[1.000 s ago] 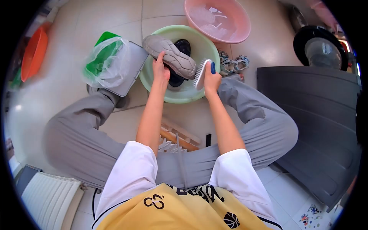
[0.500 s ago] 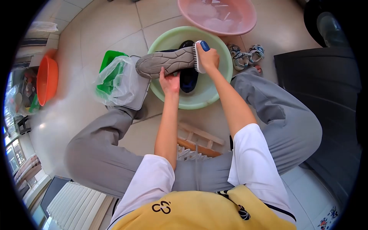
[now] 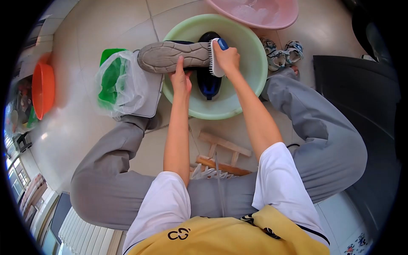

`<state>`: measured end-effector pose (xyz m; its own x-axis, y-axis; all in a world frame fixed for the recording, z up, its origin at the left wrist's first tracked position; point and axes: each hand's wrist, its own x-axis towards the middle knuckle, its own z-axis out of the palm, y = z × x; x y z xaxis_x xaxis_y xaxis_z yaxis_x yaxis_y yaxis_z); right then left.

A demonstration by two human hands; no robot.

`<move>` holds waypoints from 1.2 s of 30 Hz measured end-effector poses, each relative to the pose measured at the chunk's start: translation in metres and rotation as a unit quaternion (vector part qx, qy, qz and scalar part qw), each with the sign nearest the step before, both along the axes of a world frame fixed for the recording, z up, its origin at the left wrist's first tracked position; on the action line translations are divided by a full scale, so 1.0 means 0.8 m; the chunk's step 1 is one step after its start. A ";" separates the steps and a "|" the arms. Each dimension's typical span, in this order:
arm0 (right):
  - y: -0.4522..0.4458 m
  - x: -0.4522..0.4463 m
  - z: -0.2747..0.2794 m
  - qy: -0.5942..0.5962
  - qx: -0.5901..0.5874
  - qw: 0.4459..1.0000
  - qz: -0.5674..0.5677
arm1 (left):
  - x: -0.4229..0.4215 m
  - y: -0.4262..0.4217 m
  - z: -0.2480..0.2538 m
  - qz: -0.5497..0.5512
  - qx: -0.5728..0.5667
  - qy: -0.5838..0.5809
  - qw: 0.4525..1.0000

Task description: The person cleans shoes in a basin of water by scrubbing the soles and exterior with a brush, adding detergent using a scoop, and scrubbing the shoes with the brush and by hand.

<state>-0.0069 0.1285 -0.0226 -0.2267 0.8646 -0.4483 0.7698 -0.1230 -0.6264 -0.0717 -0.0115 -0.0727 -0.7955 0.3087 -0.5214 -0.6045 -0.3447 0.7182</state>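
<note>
My left hand (image 3: 181, 80) grips a shoe (image 3: 165, 57) from below, its grey sole turned up toward me and its toe pointing left. In my right hand (image 3: 227, 59) is a white brush (image 3: 216, 63) with a blue part on its handle; its bristles touch the right end of the sole. Both are over a light green basin (image 3: 243, 100). Inside the basin, partly hidden under the held shoe, lies a dark shoe (image 3: 208, 87) with a blue heel.
A pink basin (image 3: 272, 19) with sudsy water stands beyond the green one. Sandals (image 3: 278, 57) lie to its right. At left are a bag-lined green bin (image 3: 111, 80) and an orange basin (image 3: 43, 91). A wooden stool (image 3: 225, 146) is between my legs; a dark panel (image 3: 352, 85) stands right.
The shoe has gone from slanted to nearly level, sole facing up. The brush has moved from beside it onto the sole's right end. The camera view has shifted too.
</note>
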 end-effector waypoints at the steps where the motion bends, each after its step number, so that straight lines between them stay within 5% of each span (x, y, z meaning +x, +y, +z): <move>1: -0.008 0.001 0.012 0.014 -0.029 0.999 0.008 | -0.001 0.003 0.001 0.015 -0.006 0.010 1.000; 8: -0.044 -0.001 0.012 0.053 0.024 0.995 0.087 | -0.008 0.004 -0.004 0.028 0.020 -0.005 0.999; 15: 0.048 0.048 -0.045 0.007 0.018 1.000 0.017 | -0.008 0.007 0.013 0.022 0.043 -0.028 0.998; 23: -0.037 0.014 0.005 0.058 0.004 0.995 0.076 | -0.006 0.012 0.001 0.052 0.044 -0.017 0.998; 31: 0.039 0.039 -0.021 0.009 0.013 0.998 0.053 | -0.007 0.014 0.005 0.044 0.076 -0.036 0.995; 36: -0.007 0.006 0.003 0.020 0.023 0.993 0.112 | -0.006 0.014 0.002 0.049 0.052 -0.015 0.997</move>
